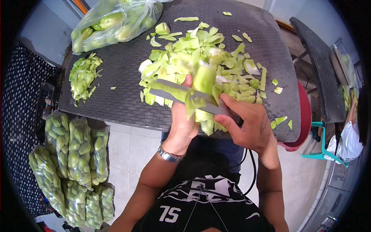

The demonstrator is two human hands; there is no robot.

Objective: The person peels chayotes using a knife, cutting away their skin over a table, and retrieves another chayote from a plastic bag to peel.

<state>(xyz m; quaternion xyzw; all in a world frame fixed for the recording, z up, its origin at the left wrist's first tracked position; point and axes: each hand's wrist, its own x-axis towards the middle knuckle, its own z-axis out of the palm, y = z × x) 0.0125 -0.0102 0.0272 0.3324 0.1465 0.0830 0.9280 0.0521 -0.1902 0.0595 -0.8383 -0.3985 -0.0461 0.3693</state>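
Black shirt (205, 208); dark woven table (129, 67) — peelings (179, 56) heaped; pale tiles (141, 149).

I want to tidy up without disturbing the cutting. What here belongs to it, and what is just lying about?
Belongs:
knife, right hand
green vegetable, left hand
cut pieces
table
probably the tabletop bag

Apparently lying about:
floor bags
teal chair
red tub, purpose unclear
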